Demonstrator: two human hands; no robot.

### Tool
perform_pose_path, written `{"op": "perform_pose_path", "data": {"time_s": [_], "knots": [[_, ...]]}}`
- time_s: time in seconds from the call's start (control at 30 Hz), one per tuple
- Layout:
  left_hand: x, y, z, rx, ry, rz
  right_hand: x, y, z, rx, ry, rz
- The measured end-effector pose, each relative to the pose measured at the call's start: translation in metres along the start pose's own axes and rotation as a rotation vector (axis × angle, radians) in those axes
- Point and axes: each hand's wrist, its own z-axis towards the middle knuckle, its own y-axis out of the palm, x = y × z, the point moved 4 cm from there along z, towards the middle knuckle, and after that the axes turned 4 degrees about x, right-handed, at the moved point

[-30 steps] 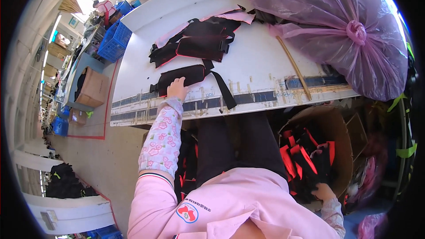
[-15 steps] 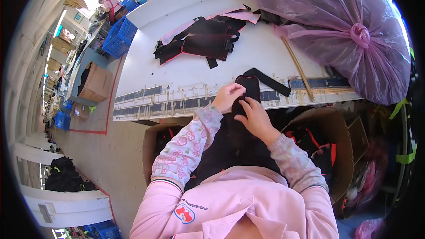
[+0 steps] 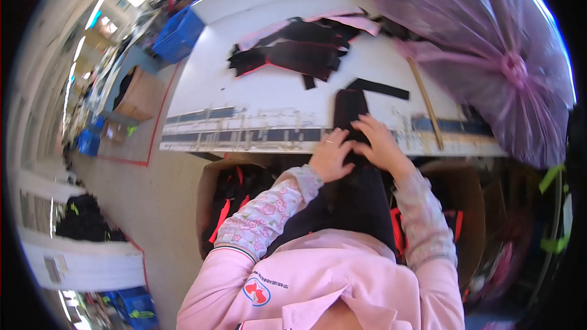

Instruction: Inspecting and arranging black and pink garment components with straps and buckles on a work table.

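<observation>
A long black padded fabric piece [image 3: 350,105] lies over the table's near edge, a flat black strap [image 3: 386,89] reaching right from its far end. On the piece's left side rests my left hand [image 3: 331,156], fingers spread, a ring on one of them. My right hand [image 3: 379,145] touches the right side, its fingers stretched across the fabric and apart. The two hands nearly meet at the table edge. Below them the black piece merges with dark cloth, so its lower end cannot be made out.
A pile of black pieces with red edging [image 3: 293,55] lies farther back on the white table [image 3: 263,101]. At right are a wooden stick [image 3: 426,104] and a large knotted purple plastic bag [image 3: 483,43]. Cardboard boxes [image 3: 211,198] with black and red pieces stand under the table edge.
My left hand has let go of the piece's upper left edge and slid nearer to me, its fingers now spread. My right hand has moved slightly right. The view has shifted.
</observation>
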Motion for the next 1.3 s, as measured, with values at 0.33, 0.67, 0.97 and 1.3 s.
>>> {"op": "perform_pose_path", "data": {"time_s": [0.33, 0.67, 0.97, 1.3], "knots": [[0.025, 0.024, -0.010, 0.194, -0.063, -0.056, -0.007, 0.013, -0.067, 0.316, 0.269, -0.133], [0.003, 0.027, -0.003, 0.305, -0.209, -0.249, 0.021, 0.023, -0.042, 0.478, 0.549, 0.533], [0.007, -0.006, -0.007, 0.588, -0.533, -0.625, 0.006, 0.008, -0.040, 0.704, 0.399, 0.588], [0.008, 0.023, -0.004, 0.615, -0.569, -0.817, 0.027, 0.011, -0.037, 0.672, 0.734, 0.607]]}}
